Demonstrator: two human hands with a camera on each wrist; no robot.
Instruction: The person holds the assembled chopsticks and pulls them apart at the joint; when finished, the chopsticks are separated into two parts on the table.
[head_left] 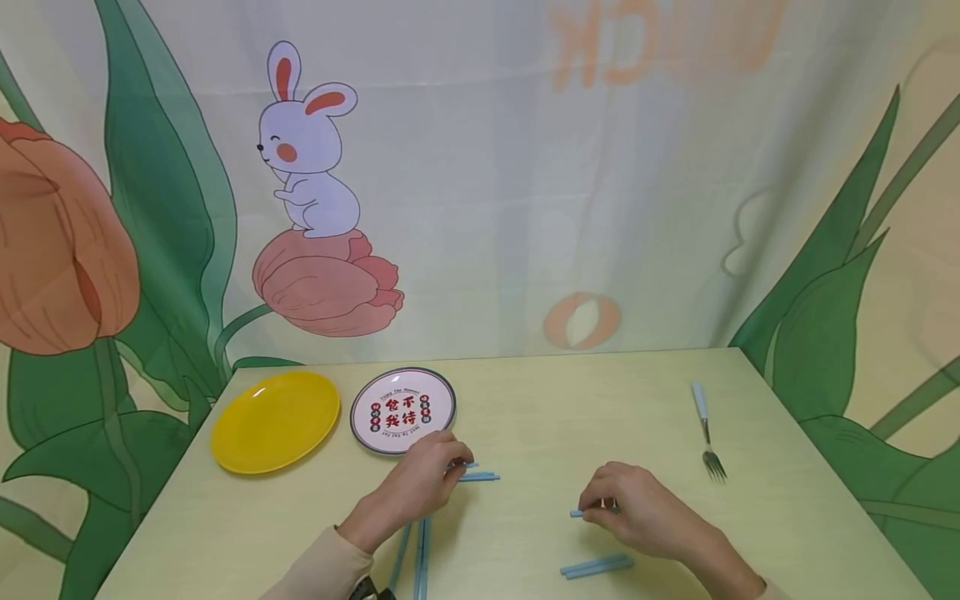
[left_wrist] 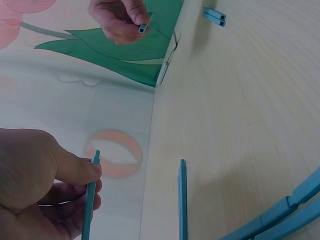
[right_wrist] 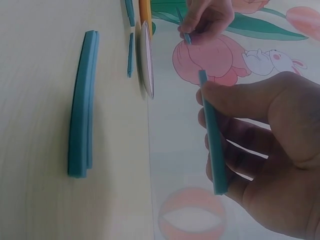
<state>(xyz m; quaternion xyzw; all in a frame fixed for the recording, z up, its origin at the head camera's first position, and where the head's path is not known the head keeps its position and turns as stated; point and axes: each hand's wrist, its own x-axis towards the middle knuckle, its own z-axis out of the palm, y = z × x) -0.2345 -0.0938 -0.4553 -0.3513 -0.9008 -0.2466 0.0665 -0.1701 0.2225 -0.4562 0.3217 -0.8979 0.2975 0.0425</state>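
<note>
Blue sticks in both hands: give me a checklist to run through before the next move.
1. Left hand has a hold on the left-hand stick: ok, gripped between thumb and fingers.
2. Right hand has a hold on the right-hand stick: ok, gripped likewise.
3. Held sticks brought together: not ok, they are well apart.
4. Held sticks' ends fit each other: cannot tell, no view shows them meeting.
5. Loose pair of sticks lying steady near the right hand: ok, side by side on the table.
6. Fork out of the way: ok, beyond the right hand and not touching it.
</note>
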